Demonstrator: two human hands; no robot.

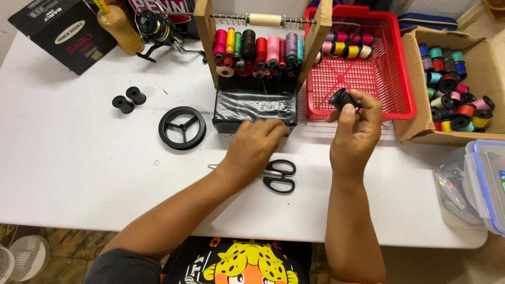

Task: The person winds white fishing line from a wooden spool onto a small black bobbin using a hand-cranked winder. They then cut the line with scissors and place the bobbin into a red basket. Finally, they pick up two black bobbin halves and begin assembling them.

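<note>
Two hands work over a white table [79,158]. Right hand [355,131] pinches a black bobbin [343,99] at its fingertips, raised just in front of the red basket [400,100]. Left hand [258,142] lies knuckles-up with fingers curled; whether it grips anything I cannot tell. A thin thread [273,102] runs from it up to the spool rack [258,50]. Scissors [279,176] lie just under that hand, between the two wrists. A black wheel [182,128] sits left of it, two empty bobbins [129,100] farther left. A box of spools [455,87] stands right of the bobbin.

2 loose black spools [129,99], 1 scissors [279,175], 1 red basket [389,63].
</note>
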